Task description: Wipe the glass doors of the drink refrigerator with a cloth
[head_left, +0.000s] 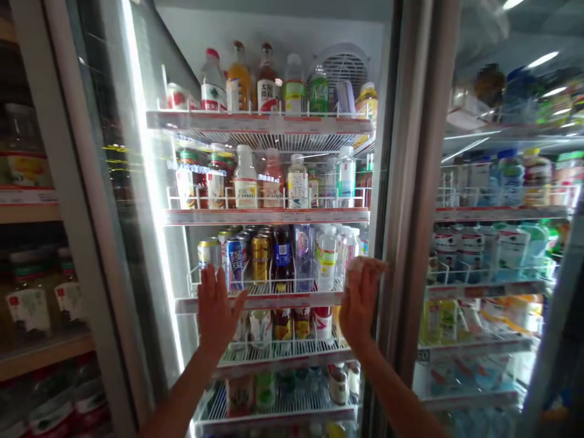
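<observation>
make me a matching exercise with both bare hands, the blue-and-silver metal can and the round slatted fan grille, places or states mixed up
1 bare left hand
2 bare right hand
3 blue-and-silver metal can
4 round slatted fan grille

A standing beside a gold metal can
B behind top-shelf bottles
C touching a pale, cloth-like item
D thumb spread, nothing held

1-D, 2-C, 3-A, 4-B

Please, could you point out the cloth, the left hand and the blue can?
Cloth [375, 264], head view: its upper part.
Left hand [215, 313], head view: its back.
Blue can [235, 263], head view: its front.
</observation>
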`<state>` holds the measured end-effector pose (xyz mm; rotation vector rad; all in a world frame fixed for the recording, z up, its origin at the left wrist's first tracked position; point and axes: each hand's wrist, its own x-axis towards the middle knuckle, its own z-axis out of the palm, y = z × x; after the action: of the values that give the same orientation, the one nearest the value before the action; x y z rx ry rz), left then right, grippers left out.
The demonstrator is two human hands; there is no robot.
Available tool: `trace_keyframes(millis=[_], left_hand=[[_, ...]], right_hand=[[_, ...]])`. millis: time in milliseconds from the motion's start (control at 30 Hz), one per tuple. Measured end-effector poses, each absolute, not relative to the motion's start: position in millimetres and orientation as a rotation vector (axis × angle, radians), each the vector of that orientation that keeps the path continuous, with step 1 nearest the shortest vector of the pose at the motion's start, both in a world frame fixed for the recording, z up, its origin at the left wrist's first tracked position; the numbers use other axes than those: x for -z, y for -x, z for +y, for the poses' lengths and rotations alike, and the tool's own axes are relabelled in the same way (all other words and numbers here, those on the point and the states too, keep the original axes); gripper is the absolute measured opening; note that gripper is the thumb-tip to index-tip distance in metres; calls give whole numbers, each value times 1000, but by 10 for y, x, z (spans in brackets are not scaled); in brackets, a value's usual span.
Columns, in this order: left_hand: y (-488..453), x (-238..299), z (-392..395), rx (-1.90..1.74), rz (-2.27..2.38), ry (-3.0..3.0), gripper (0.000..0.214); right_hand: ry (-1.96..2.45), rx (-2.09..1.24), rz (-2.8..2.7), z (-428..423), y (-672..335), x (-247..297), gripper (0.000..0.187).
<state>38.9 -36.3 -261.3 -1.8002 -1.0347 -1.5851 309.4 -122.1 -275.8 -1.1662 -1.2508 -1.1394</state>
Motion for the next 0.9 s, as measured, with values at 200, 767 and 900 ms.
trace_keyframes(millis=[200,767,900], left_hand=[[-406,2835,-486,1525,-1041,1831,69],[-137,3136,-647,1358,-1287,1816,65],[-77,3181,-620,1280,-1275,1801,66]], right_hand=[[1031,1159,-1765,-1188,-2844,2875,59],[1094,1046,-1411,-1021,-2641,2744,63],[983,1063,-1833,-945,-2189,2950,62]])
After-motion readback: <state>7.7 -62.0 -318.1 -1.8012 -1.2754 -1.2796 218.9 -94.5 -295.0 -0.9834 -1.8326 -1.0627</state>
